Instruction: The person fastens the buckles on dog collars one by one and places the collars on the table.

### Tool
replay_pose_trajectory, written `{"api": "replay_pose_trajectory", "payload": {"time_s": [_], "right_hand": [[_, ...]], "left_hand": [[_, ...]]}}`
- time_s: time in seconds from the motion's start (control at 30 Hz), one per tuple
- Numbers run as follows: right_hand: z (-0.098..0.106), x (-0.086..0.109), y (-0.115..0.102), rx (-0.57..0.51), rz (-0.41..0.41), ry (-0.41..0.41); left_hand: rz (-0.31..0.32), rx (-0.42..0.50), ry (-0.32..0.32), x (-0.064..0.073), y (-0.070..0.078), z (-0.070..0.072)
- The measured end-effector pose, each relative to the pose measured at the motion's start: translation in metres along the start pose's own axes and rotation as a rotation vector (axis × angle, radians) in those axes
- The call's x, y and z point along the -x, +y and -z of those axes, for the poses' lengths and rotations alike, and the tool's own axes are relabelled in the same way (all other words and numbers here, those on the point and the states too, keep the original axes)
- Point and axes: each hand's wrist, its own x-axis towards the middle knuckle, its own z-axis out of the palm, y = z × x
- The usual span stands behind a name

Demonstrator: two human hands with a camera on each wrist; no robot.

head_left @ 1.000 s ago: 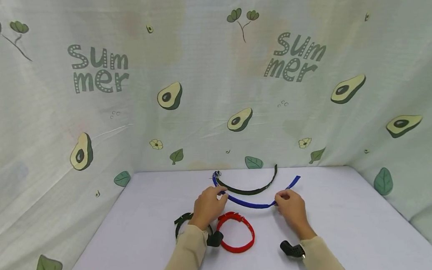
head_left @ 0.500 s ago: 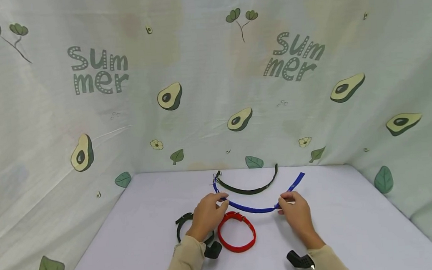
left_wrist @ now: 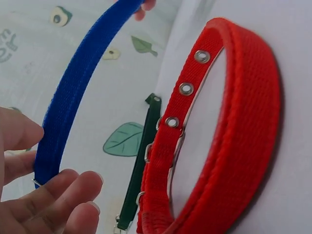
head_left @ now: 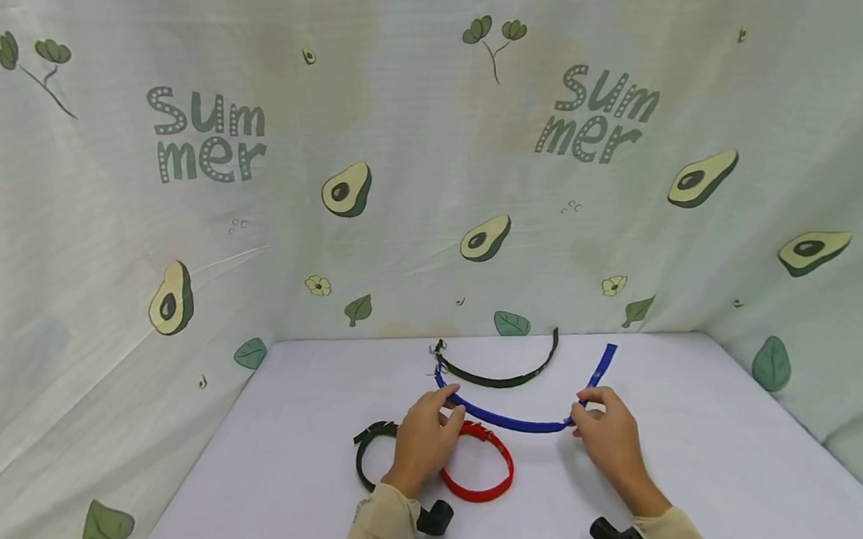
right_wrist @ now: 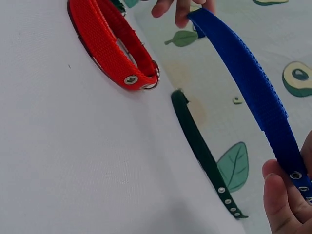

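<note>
A blue webbing pet collar point(head_left: 517, 424) is stretched unbuckled between my two hands, sagging in the middle. My left hand point(head_left: 422, 439) pinches it near its buckle end, thumb on one side and fingers on the other. Toward the tail with metal eyelets, my right hand point(head_left: 610, 439) pinches the strap; the tip sticks up past the fingers. In the right wrist view, the blue strap point(right_wrist: 243, 80) shows a wider padded section and eyelets by the fingertips. A red collar point(head_left: 483, 495), buckled into a ring, lies below the blue one, partly covered by my left hand.
Behind the blue collar a dark green collar point(head_left: 505, 381) lies unbuckled in a curve. Another dark green collar point(head_left: 363, 466), buckled into a loop, is partly hidden under my left forearm. The white table point(head_left: 280, 464) ends at a printed curtain point(head_left: 400, 138).
Both hands have come nearer to me and shifted slightly right, bringing the blue collar along. My right hand has moved farther from the left. The other collars stay put.
</note>
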Motion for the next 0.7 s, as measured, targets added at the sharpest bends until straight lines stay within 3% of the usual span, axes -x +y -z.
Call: {"api": "replay_pose_trajectory", "payload": {"time_s": [0.17,0.33,0.7], "right_hand": [[0.002,0.004,-0.001,-0.035,0.043,-0.018],[0.001,0.005,-0.001,-0.087,0.066,-0.033],[0.000,0.007,0.004,-0.134,0.047,-0.063]], "left_hand": [[0.062,0.084,0.006,0.005,0.005,-0.002],[0.121,0.200,0.070,0.007,0.005,-0.005],[0.141,0.344,0.092,0.009,0.002,-0.010]]}}
